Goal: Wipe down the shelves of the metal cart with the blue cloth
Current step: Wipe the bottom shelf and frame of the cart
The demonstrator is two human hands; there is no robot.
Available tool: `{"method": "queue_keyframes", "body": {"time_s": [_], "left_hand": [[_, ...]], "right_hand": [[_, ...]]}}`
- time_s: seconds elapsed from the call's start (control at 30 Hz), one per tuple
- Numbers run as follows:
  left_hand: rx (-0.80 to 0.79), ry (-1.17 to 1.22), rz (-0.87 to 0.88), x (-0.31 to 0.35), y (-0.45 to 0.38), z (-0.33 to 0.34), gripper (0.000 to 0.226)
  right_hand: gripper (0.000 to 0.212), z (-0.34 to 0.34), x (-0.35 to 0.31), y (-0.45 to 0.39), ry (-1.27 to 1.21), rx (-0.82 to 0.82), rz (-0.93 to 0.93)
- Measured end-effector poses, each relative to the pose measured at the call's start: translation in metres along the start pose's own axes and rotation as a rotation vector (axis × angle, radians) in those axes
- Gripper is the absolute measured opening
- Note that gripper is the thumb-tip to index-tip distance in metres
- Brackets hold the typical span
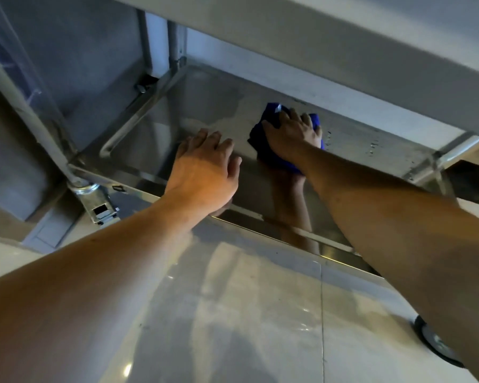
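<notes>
Head view: right hand point(293, 131) presses the blue cloth point(271, 154) flat-fingered on the cart's bottom shelf point(205, 111); left hand point(205, 172) rests open beside it. Droplets point(371, 147) farther right could be missed and left to dry as spots.

Blue cloth point(271, 158) half-hidden (under hand point(292, 134))
</notes>
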State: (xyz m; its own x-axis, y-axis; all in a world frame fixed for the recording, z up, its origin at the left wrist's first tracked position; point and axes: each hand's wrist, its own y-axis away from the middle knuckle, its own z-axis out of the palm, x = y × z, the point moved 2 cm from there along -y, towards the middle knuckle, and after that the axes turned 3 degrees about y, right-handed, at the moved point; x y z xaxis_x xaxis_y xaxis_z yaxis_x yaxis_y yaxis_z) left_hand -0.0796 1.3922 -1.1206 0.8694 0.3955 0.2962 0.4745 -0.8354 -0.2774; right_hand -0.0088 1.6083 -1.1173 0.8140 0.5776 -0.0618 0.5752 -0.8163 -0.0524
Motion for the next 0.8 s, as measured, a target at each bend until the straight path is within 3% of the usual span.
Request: {"method": "queue_keyframes", "body": {"time_s": [0.3,0.5,0.8], "left_hand": [[0.113,-0.097,-0.04,0.007,0.008,-0.012,0.042],[0.131,-0.003,-0.061,0.033,0.004,-0.008,0.039],[0.079,0.116,0.116,0.085,-0.005,0.014,0.045]], "right_hand": [[0.066,-0.004,-0.024,0.127,-0.051,-0.022,-0.19],[0.069,-0.015,0.01,0.182,0.007,-0.08,-0.369],[0.066,-0.013,0.034,0.15,-0.032,-0.087,-0.199]]}}
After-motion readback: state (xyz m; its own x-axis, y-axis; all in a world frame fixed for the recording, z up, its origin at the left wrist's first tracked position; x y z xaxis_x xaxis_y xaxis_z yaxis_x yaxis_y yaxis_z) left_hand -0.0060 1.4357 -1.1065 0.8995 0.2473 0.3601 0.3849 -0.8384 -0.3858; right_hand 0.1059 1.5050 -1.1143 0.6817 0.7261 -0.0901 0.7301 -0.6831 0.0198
